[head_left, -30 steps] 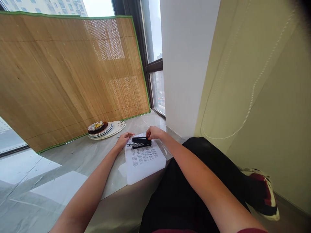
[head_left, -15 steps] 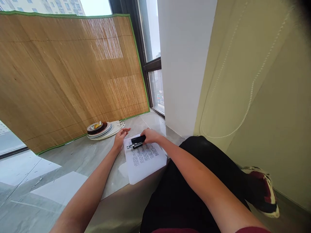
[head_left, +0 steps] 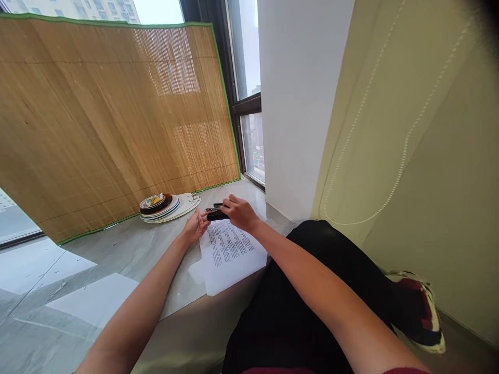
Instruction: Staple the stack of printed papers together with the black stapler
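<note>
A black stapler [head_left: 218, 214] is raised just above the far edge of the printed paper [head_left: 230, 265], its top and base parted at the left end. My right hand [head_left: 239, 212] grips the stapler's right end, with the fingers wrapped over it. My left hand [head_left: 195, 227], palm turned partly up, has its bent fingers at the stapler's left end; thumb and fingertips hold that end. The paper lies on the grey stone ledge [head_left: 179, 298], its near edge reaching the ledge's front.
Stacked plates [head_left: 159, 208] stand on the ledge beyond my left hand. Behind them a bamboo blind [head_left: 117, 124] leans across the window. At right are my bent leg [head_left: 327, 259], a white wall column [head_left: 300, 104] and a hanging bead chain [head_left: 401, 161].
The stapler has been lifted and turned in my right hand, moving away from me off the printed text. My left hand's fingers have come to its left end.
</note>
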The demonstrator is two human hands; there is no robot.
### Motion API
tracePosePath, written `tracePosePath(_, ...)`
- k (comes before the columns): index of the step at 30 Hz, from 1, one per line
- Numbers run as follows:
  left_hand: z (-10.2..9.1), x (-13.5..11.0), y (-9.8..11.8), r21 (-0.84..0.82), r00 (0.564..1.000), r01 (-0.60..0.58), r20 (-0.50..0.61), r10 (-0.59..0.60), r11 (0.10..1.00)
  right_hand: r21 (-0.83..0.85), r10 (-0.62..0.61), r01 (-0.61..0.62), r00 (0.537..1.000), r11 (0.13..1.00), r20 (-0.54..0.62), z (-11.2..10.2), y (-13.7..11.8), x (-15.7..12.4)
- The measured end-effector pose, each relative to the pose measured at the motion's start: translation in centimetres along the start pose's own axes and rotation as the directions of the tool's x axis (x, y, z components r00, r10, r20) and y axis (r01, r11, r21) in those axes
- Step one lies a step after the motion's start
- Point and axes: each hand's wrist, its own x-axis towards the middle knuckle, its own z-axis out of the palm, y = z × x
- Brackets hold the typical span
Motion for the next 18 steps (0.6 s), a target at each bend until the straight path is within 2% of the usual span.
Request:
tracePosePath(6, 0.22, -0.43, 0.12, -0.037, 0.999, 0.035, -0.016, -0.035, 0.999, -0.07, -0.129, 0.126, 0.99, 0.99, -0.049, 0.21, -0.04, 0.15)
tracePosePath(14, 0.01, -0.04, 0.06, -0.078, 0.997, 0.038, -0.069, -0.044, 0.996, -0.174, -0.226, 0.22, 0.974, 0.96, -0.011, 0.19, -0.28, 0.3)
tracePosePath(18, -0.46, 0.32, -0.12, -0.073, 0.996, 0.023, -0.083, -0.029, 0.997, -0.15, -0.241, 0.235, 0.97, 0.96, -0.021, 0.24, -0.46, 0.33)
